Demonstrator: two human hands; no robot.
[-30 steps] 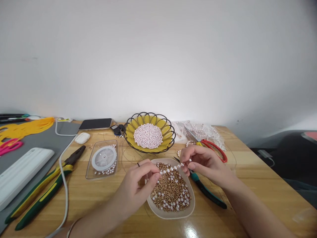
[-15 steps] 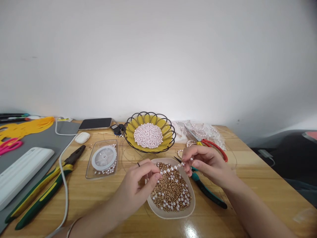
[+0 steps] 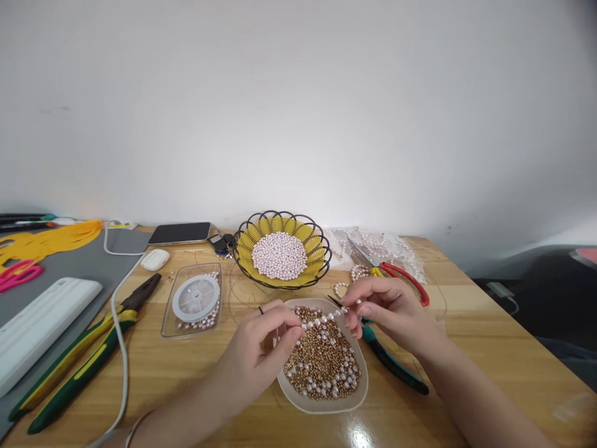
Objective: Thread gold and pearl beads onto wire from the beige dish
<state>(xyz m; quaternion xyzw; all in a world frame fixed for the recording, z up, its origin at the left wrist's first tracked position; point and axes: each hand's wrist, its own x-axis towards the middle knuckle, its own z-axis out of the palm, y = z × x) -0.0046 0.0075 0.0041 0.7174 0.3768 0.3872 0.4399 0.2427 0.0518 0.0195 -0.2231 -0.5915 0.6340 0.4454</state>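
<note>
Pinching a pearl strand point(image 3: 321, 320) taut over the bead dish point(image 3: 321, 404), left hand point(image 3: 261, 348) and right hand point(image 3: 387, 308) sit near the table's front edge point(image 3: 420, 429).

I'm at a small craft desk for beadwork, set against a plain white wall. The wooden surface point(image 3: 489, 348) in front of me carries a tray of gold and pearl beads point(image 3: 323, 358), a wire basket of pale pearls point(image 3: 280, 254), a spool of clear cord point(image 3: 196, 297), red-handled scissors point(image 3: 396, 277) and green pliers point(image 3: 79, 358). A phone point(image 3: 180, 233) and an earbud case point(image 3: 155, 259) lie near the back, which gives it the look of a personal home workspace.
</note>
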